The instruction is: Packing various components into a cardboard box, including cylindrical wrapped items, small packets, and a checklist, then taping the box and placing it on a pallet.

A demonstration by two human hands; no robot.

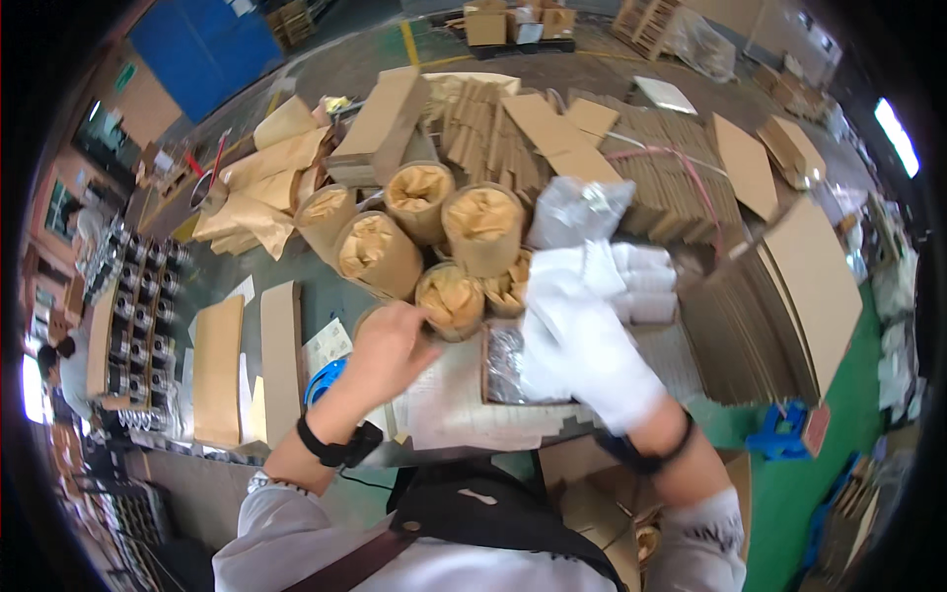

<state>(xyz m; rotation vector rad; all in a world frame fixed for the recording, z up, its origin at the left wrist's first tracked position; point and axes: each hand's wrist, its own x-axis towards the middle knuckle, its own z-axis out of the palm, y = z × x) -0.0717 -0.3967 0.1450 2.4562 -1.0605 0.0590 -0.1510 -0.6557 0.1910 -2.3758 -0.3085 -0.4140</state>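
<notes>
Your left hand (390, 345), bare, curls loosely against a paper-wrapped cylinder (451, 299); whether it grips is unclear. Your right hand (582, 340), in a white glove, lies flat and open over a shallow cardboard box (503, 370) holding foil-bagged parts. Beyond both hands stand larger wrapped cylinders (480, 229). Judge the wrapping soft and crushable, the core probably heavy: take the cylinder around its sides.
</notes>
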